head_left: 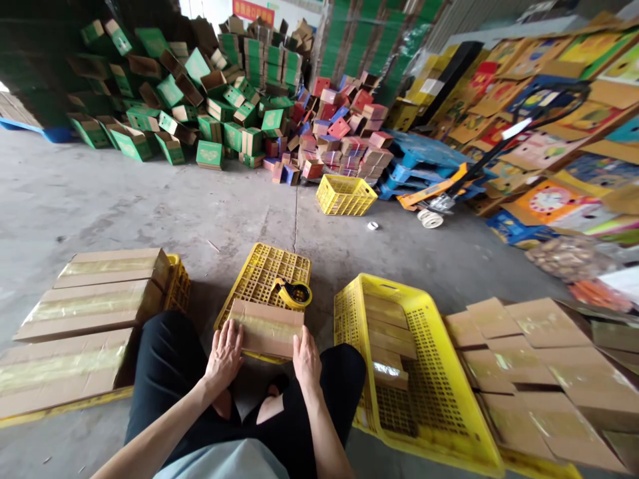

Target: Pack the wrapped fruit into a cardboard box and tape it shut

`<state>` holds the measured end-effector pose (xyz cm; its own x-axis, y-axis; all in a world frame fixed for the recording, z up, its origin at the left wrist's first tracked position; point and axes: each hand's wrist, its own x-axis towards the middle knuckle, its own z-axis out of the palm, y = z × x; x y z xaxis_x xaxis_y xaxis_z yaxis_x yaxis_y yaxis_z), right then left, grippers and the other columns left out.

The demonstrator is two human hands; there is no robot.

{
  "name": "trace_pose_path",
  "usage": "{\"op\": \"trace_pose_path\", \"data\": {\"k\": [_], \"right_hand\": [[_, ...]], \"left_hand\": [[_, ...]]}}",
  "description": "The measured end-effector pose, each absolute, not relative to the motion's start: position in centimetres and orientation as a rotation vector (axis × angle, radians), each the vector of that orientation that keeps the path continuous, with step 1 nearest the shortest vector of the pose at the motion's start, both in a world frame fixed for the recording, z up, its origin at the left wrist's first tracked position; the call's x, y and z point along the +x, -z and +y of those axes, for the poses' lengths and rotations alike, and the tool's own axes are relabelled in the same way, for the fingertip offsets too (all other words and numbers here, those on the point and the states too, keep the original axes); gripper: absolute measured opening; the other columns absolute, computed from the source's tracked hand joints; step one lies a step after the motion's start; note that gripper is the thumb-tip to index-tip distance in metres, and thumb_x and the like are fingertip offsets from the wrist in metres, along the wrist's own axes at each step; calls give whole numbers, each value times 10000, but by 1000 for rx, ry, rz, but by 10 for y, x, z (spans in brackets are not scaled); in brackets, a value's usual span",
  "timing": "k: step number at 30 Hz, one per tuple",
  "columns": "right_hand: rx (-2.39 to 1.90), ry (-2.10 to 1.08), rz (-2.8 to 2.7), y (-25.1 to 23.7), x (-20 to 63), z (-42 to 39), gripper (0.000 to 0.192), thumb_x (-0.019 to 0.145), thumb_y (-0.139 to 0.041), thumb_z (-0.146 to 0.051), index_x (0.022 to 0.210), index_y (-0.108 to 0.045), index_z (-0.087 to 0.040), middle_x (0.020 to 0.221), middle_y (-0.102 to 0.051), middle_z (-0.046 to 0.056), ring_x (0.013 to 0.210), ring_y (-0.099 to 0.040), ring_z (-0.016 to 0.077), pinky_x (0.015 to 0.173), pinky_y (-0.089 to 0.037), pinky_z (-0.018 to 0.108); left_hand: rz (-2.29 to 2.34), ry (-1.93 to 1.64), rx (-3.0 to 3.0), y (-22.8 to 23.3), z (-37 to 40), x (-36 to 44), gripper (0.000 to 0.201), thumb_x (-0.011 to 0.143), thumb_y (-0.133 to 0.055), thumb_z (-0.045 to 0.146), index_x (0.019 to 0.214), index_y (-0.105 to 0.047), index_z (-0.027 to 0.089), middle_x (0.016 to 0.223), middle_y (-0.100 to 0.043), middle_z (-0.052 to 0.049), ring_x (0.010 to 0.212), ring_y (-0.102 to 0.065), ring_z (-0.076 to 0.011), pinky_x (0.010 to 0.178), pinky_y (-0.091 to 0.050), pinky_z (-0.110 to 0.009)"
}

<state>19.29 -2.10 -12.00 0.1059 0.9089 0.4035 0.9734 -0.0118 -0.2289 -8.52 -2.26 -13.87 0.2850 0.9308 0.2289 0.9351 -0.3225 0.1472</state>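
Note:
A taped cardboard box (267, 327) lies on an upturned yellow crate (244, 273) in front of my knees. My left hand (225, 352) holds the box's left end, fingers extended over its top edge. At the opposite end my right hand (306, 356) grips the side, with the thumb near the top edge. Just behind the box, a yellow and black tape dispenser (293, 293) rests on the crate's surface. To my right stands an open yellow crate (434, 352) with several taped cardboard boxes (388, 336) inside it.
Large taped cartons (94, 306) rest on yellow crates at my left. Flat-looking taped boxes (529, 366) are stacked at far right. Ahead are another yellow crate (347, 196), green boxes (210, 154) in a heap, a pallet jack (449, 186) and blue pallets (419, 153).

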Motion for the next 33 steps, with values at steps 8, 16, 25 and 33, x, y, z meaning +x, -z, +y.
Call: {"op": "trace_pose_path", "data": {"k": [8, 16, 25, 33], "right_hand": [[-1997, 183, -1841, 130, 180, -18, 609, 1146, -250, -408, 1553, -528, -51, 1129, -765, 233, 966, -767, 296, 816, -614, 353], [-2049, 124, -1839, 140, 168, -20, 644, 1139, -184, -391, 1572, -513, -45, 1477, -613, 305, 1142, -734, 330, 956, -604, 405], [-2050, 148, -1795, 140, 167, -22, 653, 1143, -199, -447, 1597, -494, -82, 1473, -611, 286, 1185, -723, 319, 962, -611, 378], [-1999, 199, -1823, 139, 168, -20, 630, 1147, -214, -422, 1611, -477, -86, 1480, -617, 278, 1241, -693, 333, 985, -604, 396]], "left_hand": [[-1828, 389, -2493, 131, -13, -84, 834, 842, -755, 408, 1576, -523, 89, 1613, -502, -294, 1511, -450, -458, 1228, -347, -614], [-1881, 236, -2533, 106, 2, -85, 691, 849, -797, 377, 1491, -631, 184, 1577, -567, -227, 1422, -523, -427, 1129, -453, -542], [-1928, 163, -2590, 95, 19, -80, 926, 766, -861, 421, 1588, -532, 150, 1623, -513, -206, 1407, -486, -431, 1114, -445, -499], [-1958, 128, -2622, 100, 31, -77, 1110, 689, -909, 403, 1659, -418, 179, 1594, -525, -203, 1385, -498, -422, 1146, -421, -518]]}}
